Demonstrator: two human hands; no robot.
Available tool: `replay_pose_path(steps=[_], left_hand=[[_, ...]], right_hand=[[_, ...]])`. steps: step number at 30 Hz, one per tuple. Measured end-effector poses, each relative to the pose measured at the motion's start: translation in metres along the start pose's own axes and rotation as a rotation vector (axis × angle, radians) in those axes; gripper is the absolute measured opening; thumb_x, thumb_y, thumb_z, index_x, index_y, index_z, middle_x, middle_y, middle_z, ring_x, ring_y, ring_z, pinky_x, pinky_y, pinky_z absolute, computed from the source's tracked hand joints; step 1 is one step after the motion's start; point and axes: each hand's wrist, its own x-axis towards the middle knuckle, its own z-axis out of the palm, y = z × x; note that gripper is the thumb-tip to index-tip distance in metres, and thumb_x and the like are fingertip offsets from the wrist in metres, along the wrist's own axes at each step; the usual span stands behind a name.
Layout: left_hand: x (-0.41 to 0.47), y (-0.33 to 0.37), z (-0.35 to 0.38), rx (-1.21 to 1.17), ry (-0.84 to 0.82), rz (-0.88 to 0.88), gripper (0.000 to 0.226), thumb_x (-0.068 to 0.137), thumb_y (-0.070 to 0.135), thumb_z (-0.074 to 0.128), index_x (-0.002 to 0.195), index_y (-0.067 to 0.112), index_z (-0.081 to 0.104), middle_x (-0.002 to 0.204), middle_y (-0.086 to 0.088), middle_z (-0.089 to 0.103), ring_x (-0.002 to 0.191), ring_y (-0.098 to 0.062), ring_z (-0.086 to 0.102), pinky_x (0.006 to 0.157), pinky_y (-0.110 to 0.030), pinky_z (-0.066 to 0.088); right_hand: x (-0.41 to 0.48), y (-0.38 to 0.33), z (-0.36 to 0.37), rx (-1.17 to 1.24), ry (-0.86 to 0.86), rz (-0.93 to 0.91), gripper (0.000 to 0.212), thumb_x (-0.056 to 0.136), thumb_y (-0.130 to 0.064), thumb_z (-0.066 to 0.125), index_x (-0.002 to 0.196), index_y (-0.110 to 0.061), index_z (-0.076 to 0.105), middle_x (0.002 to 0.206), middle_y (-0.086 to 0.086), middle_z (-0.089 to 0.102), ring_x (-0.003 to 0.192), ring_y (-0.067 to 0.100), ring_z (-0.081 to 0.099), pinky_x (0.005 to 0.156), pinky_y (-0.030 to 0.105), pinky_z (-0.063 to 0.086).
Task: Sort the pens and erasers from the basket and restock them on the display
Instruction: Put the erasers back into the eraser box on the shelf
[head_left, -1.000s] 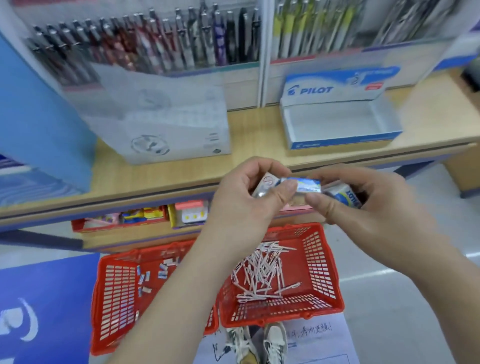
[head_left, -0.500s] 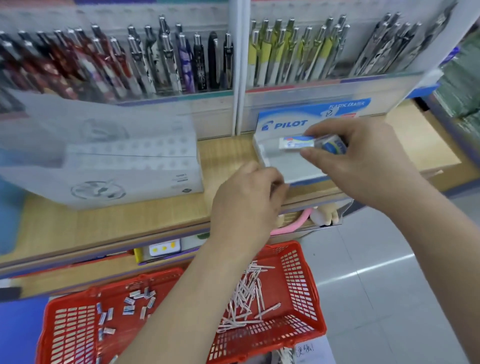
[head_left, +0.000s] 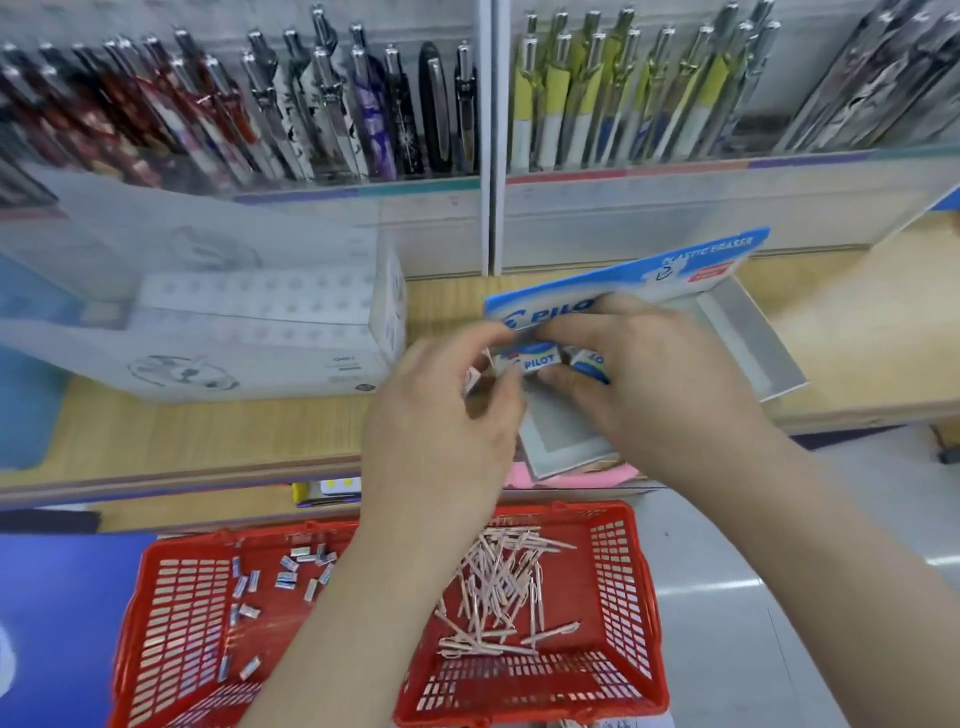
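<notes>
Left hand, right hand pinch Pilot erasers above display box. Visible box floor bare. Loose erasers, pens lie in red baskets. Judged: early stage.

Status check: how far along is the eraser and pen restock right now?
Early. Sorted, it seems: loose erasers lie in one red basket, pens in the other basket. In hand: the left hand and right hand hold Pilot erasers over the Pilot box, its visible floor bare. Left: the basketed erasers and every pen.
</notes>
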Motion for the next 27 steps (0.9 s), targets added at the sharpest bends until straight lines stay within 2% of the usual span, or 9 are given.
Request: replay_pose_path(steps=[5,9,12,15,18,21,25,27], left_hand=[[0.011,-0.001,0.012,0.098,0.039,-0.043,0.015,0.079,0.031,0.065,0.093,0.031,0.072,0.092,0.011,0.066,0.087,-0.007,0.061,0.079,-0.029,0.049],[0.009,0.002,0.013,0.11,0.097,-0.063,0.014,0.077,0.03,0.069,0.091,0.031,0.07,0.089,0.012,0.066,0.081,-0.003,0.057,0.074,-0.021,0.043],[0.007,0.007,0.012,0.086,0.096,-0.119,0.022,0.075,0.031,0.071,0.092,0.032,0.058,0.085,0.014,0.062,0.078,-0.005,0.058,0.072,-0.027,0.045],[0.01,0.011,0.011,0.082,0.074,-0.173,0.042,0.072,0.032,0.073,0.1,0.031,0.042,0.089,0.016,0.061,0.082,-0.007,0.06,0.07,-0.027,0.045],[0.013,0.011,0.011,0.114,0.023,-0.18,0.044,0.073,0.032,0.069,0.114,0.035,0.052,0.095,0.016,0.065,0.089,-0.006,0.061,0.078,-0.028,0.048],[0.016,0.01,0.014,0.122,0.018,-0.191,0.034,0.074,0.033,0.064,0.108,0.035,0.065,0.092,0.012,0.067,0.088,-0.008,0.062,0.077,-0.033,0.051],[0.018,0.013,0.017,0.118,0.027,-0.236,0.03,0.074,0.034,0.063,0.104,0.035,0.067,0.09,0.013,0.067,0.086,-0.008,0.061,0.074,-0.032,0.05],[0.018,0.013,0.018,0.106,0.022,-0.241,0.03,0.075,0.033,0.063,0.104,0.035,0.067,0.091,0.013,0.067,0.086,-0.008,0.061,0.073,-0.032,0.05]], right_hand=[[-0.004,-0.001,0.006,-0.047,0.116,0.031,0.034,0.083,-0.047,0.063,0.114,-0.032,0.064,0.103,-0.002,0.064,0.093,0.027,0.062,0.069,0.035,0.049],[-0.006,0.005,0.004,-0.056,0.122,0.112,0.028,0.082,-0.048,0.063,0.104,-0.03,0.062,0.101,-0.001,0.061,0.092,0.024,0.059,0.067,0.032,0.039],[-0.005,0.004,0.004,-0.067,0.098,0.106,0.02,0.083,-0.048,0.062,0.094,-0.031,0.063,0.094,-0.002,0.054,0.088,0.026,0.058,0.063,0.029,0.032],[-0.003,0.003,0.007,-0.098,0.109,0.114,0.022,0.084,-0.051,0.061,0.091,-0.03,0.064,0.086,-0.002,0.046,0.085,0.029,0.059,0.061,0.029,0.031],[-0.003,0.004,0.01,-0.117,0.165,0.102,0.024,0.083,-0.052,0.063,0.087,-0.028,0.066,0.086,0.001,0.056,0.079,0.033,0.06,0.058,0.03,0.034],[-0.004,0.002,0.015,-0.131,0.213,0.107,0.027,0.082,-0.052,0.065,0.084,-0.025,0.067,0.085,0.003,0.06,0.073,0.033,0.061,0.054,0.029,0.035],[-0.003,0.0,0.017,-0.151,0.244,0.123,0.026,0.081,-0.05,0.065,0.082,-0.025,0.069,0.082,0.003,0.061,0.068,0.034,0.061,0.053,0.027,0.028],[-0.003,-0.001,0.016,-0.148,0.243,0.117,0.027,0.081,-0.051,0.064,0.084,-0.025,0.069,0.084,0.002,0.062,0.07,0.033,0.062,0.053,0.028,0.031]])
